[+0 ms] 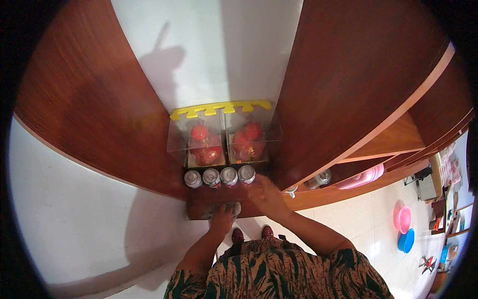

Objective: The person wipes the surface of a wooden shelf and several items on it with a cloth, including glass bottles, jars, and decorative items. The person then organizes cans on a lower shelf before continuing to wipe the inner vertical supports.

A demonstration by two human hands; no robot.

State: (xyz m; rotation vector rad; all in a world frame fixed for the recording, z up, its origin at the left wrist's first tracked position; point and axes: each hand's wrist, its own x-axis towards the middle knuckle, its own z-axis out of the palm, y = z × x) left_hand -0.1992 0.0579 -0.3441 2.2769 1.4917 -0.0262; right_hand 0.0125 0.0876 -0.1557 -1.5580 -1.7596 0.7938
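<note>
My left hand (223, 216) holds a crumpled greyish cloth (236, 209) on the front edge of a brown wooden shelf (194, 211). Beside the rightmost drink can (247, 174) is my right hand (263, 193); its fingertips are close to the can, and whether they touch it is unclear. Several cans stand upright in a row, with another can (193, 179) at the left end. Behind them are two clear display boxes (177, 136) holding red gourd-shaped ornaments (207, 153). A yellow toothed foam strip (211, 109) lies along the top of the boxes.
Wooden panels (358, 67) rise on both sides. To the right, lower shelves hold a glass jar (323, 176), a white cup (291, 191) and pink plastic items (364, 178). A pink basin (403, 219) and a blue basin (406, 241) are on the tiled floor.
</note>
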